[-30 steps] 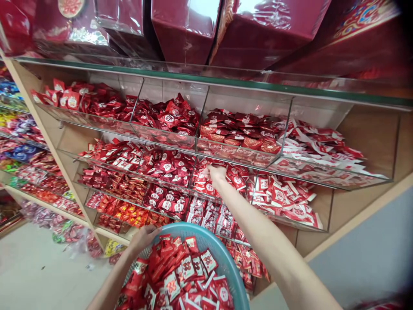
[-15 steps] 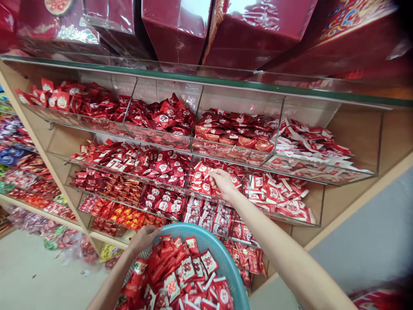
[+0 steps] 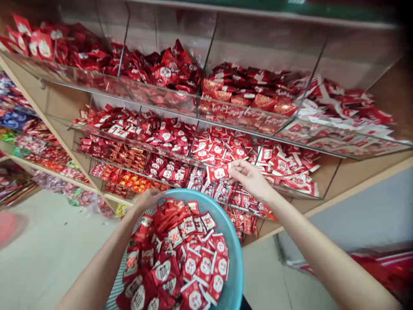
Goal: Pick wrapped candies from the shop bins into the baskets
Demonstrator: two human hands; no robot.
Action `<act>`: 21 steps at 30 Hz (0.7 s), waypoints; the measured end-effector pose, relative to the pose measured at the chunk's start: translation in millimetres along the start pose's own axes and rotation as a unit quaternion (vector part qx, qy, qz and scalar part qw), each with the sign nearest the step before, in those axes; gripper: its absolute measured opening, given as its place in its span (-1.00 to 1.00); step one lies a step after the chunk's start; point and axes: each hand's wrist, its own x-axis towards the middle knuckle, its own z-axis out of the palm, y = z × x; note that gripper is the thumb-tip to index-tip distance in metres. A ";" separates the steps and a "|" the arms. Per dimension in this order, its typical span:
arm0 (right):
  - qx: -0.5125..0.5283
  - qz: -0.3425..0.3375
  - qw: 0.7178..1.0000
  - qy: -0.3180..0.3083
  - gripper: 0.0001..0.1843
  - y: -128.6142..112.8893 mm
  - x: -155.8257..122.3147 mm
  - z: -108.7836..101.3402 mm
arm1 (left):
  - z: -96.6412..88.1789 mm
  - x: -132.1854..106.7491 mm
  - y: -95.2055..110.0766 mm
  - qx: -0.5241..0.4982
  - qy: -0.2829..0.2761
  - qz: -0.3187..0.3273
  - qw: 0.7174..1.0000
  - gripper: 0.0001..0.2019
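Observation:
My right hand (image 3: 251, 178) pinches a red packet (image 3: 218, 172) with a white round mark, held just in front of the clear bins, above the far rim of the basket. A round blue basket (image 3: 235, 254) heaped with similar red packets sits low in the middle. My left hand (image 3: 149, 198) grips its far left rim, fingers curled over the edge. Behind the pinched packet is a clear bin (image 3: 219, 150) full of the same red packets.
Tiered clear acrylic bins (image 3: 196, 105) with dividers hold red and white sweets across a wooden shelf unit (image 3: 355, 185). To the left, more shelves carry multicoloured sweets (image 3: 19, 125). The pale floor (image 3: 38, 249) lies below left, with red goods (image 3: 380, 267) at the lower right.
My right hand has drawn back from the middle bin toward the basket with one red packet pinched in it. The view has tilted down, so the red boxes on top are out of sight.

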 end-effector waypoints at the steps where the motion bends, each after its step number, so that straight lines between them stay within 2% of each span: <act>1: -0.016 -0.003 0.999 -0.033 -0.76 2.3 -9.7 1.1 | -0.2 -0.7 0.4 0.008 0.007 -0.004 1.000 -0.53; 4: -0.076 -0.004 0.983 -0.166 -0.79 13.1 -33.5 10.1 | 1.4 -1.5 0.5 0.023 0.005 -0.011 1.000 -0.53; 6: -0.125 0.001 0.957 -0.262 -0.79 22.1 -44.1 18.1 | 3.4 -0.8 -0.5 0.026 0.001 -0.014 1.000 -0.52; 8: -0.173 0.001 0.930 -0.324 -0.79 30.3 -50.4 25.1 | 5.4 0.8 -2.4 0.020 0.000 -0.009 1.000 -0.52; 12: -0.211 -0.014 0.898 -0.385 -0.79 38.2 -55.4 33.3 | 8.0 5.0 -6.9 -0.005 -0.008 0.003 1.000 -0.53; 16: -0.214 -0.034 0.873 -0.437 -0.78 36.2 -62.8 42.9 | 7.9 4.4 -5.8 -0.027 -0.005 0.006 1.000 -0.55; 21: -0.261 -0.101 0.827 -0.488 -0.75 33.0 -85.1 71.4 | 4.8 -2.8 3.9 -0.005 0.001 0.014 1.000 -0.53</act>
